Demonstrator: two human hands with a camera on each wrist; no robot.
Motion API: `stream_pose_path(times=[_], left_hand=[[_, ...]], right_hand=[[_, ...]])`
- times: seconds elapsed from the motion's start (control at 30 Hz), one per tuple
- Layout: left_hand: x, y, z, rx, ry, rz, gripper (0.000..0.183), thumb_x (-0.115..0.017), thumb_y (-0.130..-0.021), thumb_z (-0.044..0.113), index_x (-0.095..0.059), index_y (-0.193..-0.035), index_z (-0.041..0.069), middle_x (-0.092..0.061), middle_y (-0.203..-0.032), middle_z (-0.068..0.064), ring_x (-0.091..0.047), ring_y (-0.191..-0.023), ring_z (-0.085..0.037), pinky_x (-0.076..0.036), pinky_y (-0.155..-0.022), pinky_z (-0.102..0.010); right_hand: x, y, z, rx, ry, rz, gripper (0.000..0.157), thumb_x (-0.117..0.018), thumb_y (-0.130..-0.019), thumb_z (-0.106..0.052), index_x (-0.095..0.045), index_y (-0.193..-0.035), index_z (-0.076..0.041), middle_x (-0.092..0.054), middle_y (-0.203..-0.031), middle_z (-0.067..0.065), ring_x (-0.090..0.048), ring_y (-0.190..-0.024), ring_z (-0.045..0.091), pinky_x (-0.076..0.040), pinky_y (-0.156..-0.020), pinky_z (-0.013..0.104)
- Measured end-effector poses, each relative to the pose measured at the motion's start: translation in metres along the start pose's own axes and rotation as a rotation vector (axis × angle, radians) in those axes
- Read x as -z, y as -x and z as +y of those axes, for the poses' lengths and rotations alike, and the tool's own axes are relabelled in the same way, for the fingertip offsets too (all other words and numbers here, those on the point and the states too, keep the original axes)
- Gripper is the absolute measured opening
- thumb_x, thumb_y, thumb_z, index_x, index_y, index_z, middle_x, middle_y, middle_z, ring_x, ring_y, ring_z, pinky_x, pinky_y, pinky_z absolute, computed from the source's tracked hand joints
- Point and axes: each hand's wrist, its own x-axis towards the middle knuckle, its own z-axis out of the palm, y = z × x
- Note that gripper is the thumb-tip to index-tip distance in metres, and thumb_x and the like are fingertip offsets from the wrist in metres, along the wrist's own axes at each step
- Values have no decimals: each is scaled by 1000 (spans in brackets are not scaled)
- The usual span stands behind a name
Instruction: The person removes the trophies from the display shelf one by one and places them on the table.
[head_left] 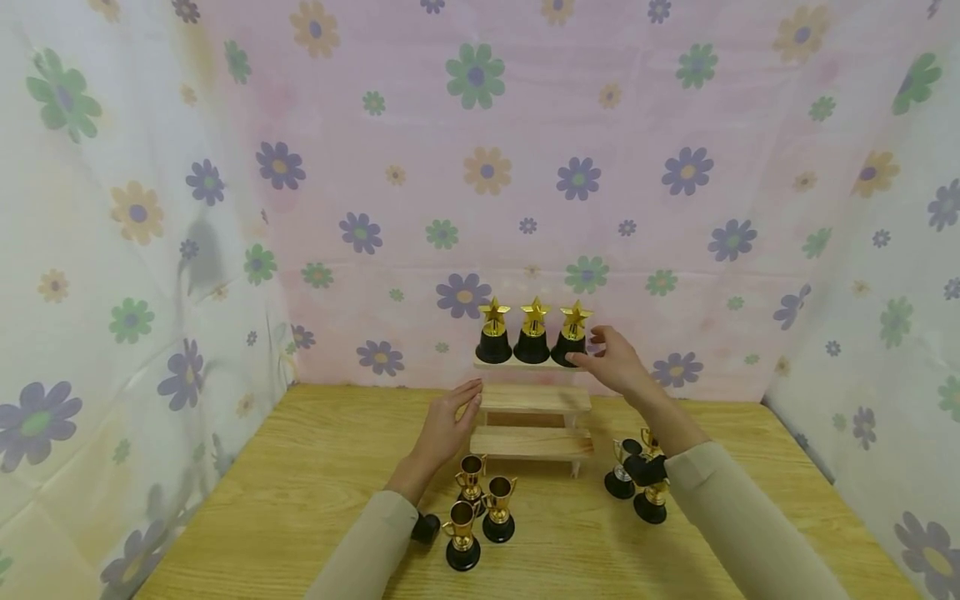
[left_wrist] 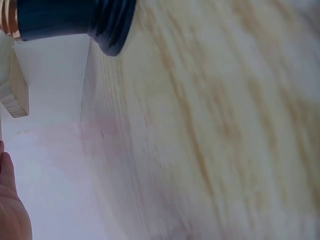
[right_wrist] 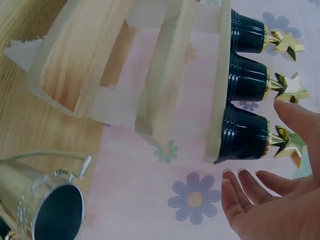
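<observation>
Rightmost star trophy [head_left: 567, 342] just beside right grip [head_left: 617, 362]

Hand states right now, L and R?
Left hand: open, beside the wooden stand.
Right hand: open around the rightmost star trophy, not gripping it.

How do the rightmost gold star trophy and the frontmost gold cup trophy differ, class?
The star trophy carries a pointed star; the cup trophy, an open cup. The star trophy stands atop the pale wooden stand; the cup trophy, on the yellowish wood-grain table. Both are upright, gold above round black bases.
</observation>
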Motion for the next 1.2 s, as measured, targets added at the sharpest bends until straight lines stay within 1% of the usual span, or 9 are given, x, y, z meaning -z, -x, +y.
stream_pose_path(times=[0.2,0.43,0.5,0.67,0.93,1.2], left_hand=[[1,0,2,-1,11,-9,36,-56,-107,16,-64,-132,-8,-60,-140,-24,-55,-134,-38,-45,-110,-52],[1,0,-1,-8,0,-7,36,-55,-108,17,-64,-133,-7,-61,-141,-21,-55,-134,-36,-46,-110,-50],[0,0,-2,-9,5,-11,37,-55,-108,18,-64,-133,-7,-60,-141,-23,-55,-134,-37,-46,-110,-50],[0,0,-2,-8,17,-11,37,-54,-108,18,-64,-133,-8,-60,-140,-25,-55,-134,-39,-45,-110,-51],[0,0,-1,-17,11,10,36,-56,-107,16,-65,-131,-9,-61,-139,-23,-57,-132,-38,-47,-108,-52],[0,0,2,-20,10,9,35,-56,-107,15,-65,-131,-9,-61,-139,-22,-57,-132,-38,-47,-109,-51]], right_hand=[[-6,-6,4,-12,-47,48,74,-66,-101,-29,-30,-155,6,-40,-151,30,-45,-134,47,-45,-106,58],[-16,-15,9,-6,-34,109,68,-67,-100,-29,-38,-151,6,-48,-144,28,-48,-129,43,-46,-105,56],[-18,-17,10,-10,-31,121,68,-68,-100,-29,-40,-150,6,-49,-144,28,-48,-129,43,-46,-105,55],[-22,-20,10,-17,-27,141,67,-68,-100,-29,-41,-149,6,-50,-143,28,-49,-129,43,-46,-105,56],[-24,-21,9,-18,-30,167,67,-69,-99,-27,-41,-149,7,-50,-142,29,-48,-129,44,-46,-106,57],[-26,-23,11,-23,-28,185,66,-70,-98,-26,-43,-149,6,-52,-140,29,-49,-128,44,-45,-105,57]])
